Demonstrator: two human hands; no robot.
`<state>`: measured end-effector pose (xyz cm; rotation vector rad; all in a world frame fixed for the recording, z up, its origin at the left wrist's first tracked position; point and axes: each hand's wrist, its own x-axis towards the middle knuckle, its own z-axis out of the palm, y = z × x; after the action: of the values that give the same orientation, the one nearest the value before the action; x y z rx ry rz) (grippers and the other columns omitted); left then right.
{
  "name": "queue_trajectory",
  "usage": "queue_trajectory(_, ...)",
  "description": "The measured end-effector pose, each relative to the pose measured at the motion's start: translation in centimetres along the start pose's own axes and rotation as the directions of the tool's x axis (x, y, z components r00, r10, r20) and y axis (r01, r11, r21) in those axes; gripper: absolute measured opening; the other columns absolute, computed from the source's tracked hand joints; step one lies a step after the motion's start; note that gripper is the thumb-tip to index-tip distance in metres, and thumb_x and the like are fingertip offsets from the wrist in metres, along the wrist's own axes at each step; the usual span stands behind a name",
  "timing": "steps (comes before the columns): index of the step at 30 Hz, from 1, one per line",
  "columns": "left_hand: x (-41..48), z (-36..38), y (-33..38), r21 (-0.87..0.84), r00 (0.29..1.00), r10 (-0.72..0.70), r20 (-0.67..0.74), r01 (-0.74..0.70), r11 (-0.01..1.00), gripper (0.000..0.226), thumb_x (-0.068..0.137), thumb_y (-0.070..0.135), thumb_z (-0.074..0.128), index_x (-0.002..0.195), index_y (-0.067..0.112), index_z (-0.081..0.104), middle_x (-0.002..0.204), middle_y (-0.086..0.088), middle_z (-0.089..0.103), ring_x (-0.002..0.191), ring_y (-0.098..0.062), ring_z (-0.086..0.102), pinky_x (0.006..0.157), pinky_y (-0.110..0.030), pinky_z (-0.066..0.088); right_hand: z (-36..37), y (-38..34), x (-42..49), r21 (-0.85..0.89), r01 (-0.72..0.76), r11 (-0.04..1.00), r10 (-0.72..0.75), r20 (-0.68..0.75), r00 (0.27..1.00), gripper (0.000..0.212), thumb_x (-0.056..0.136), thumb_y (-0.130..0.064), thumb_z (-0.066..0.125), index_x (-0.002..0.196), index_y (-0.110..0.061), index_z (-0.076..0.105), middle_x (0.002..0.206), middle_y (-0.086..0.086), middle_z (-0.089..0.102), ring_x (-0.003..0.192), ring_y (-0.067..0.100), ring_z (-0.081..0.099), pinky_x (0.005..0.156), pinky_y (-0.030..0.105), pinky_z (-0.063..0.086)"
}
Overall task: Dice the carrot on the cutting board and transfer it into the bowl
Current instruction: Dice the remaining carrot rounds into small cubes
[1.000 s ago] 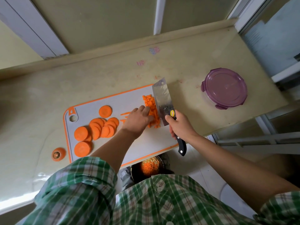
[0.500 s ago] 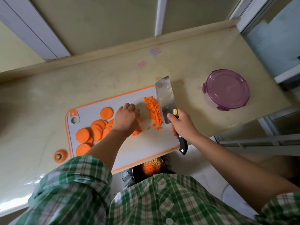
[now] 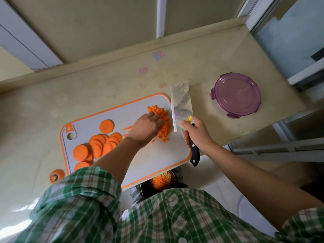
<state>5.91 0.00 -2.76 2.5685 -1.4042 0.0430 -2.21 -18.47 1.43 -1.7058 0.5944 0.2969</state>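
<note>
Beige counter point(image 3: 105, 88), cutting board point(image 3: 154, 155): I log right hand point(image 3: 198, 135) wrapped round cleaver point(image 3: 181, 106) handle; left hand point(image 3: 145, 128), fingers relaxed, touching diced carrot point(image 3: 165, 118); carrot slices point(image 3: 98, 144) lie at board's left.

a pale yellow surface point(image 3: 87, 92) runs along a beige wall point(image 3: 105, 23) crossed by white strips point(image 3: 161, 16). at the right stands a white-framed glass panel point(image 3: 289, 32), and pale floor tiles point(image 3: 220, 186) show below the surface's near edge.
</note>
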Motion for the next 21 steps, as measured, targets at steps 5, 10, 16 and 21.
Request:
queue_trajectory(5,0.9,0.7,-0.1,0.046,0.989,0.148,0.013,-0.149,0.988,0.025,0.066,-0.005,0.071,0.084,0.01,0.065,0.072,-0.006,0.06,0.065,-0.028,0.056,0.058,-0.031,0.047,-0.1,0.0,0.2,0.009,-0.008,1.0,0.008,0.001,1.0,0.019,0.097,-0.019,0.047,0.091,-0.001,0.048,0.048,0.008,0.048,0.037,0.025,0.045,0.041,0.03,0.04)
queue_trajectory(10,1.6,1.4,0.2,0.134,0.971,0.192,0.145,-0.212,0.968,0.03,0.062,0.007,0.079,0.086,0.023,0.073,0.082,0.0,0.064,0.078,-0.023,0.061,0.06,-0.028,0.049,0.0,0.0,0.1,0.018,-0.017,1.0,0.017,-0.01,1.0,0.024,0.097,-0.018,0.047,0.095,0.006,0.045,0.047,0.009,0.047,0.036,0.025,0.044,0.04,0.03,0.038)
queue_trajectory(16,1.2,1.1,0.1,0.047,0.994,0.046,0.097,-0.051,0.998,0.033,0.059,0.006,0.085,0.087,0.017,0.071,0.085,-0.005,0.063,0.073,-0.027,0.062,0.055,-0.029,0.049,-0.1,-0.1,-0.1,0.012,-0.015,1.0,0.015,-0.01,1.0,0.021,0.098,-0.018,0.047,0.094,0.003,0.046,0.046,0.007,0.047,0.037,0.025,0.045,0.04,0.03,0.038)
queue_trajectory(21,0.3,-0.3,-0.9,-0.08,0.986,-0.165,-0.035,0.161,0.984,0.009,0.075,0.012,0.075,0.082,0.01,0.069,0.078,-0.01,0.062,0.07,-0.033,0.06,0.057,-0.031,0.048,0.6,-0.5,-0.3,-0.008,-0.002,1.0,0.002,0.013,1.0,0.02,0.098,-0.018,0.047,0.08,-0.01,0.043,0.045,0.007,0.047,0.036,0.025,0.043,0.04,0.028,0.038)
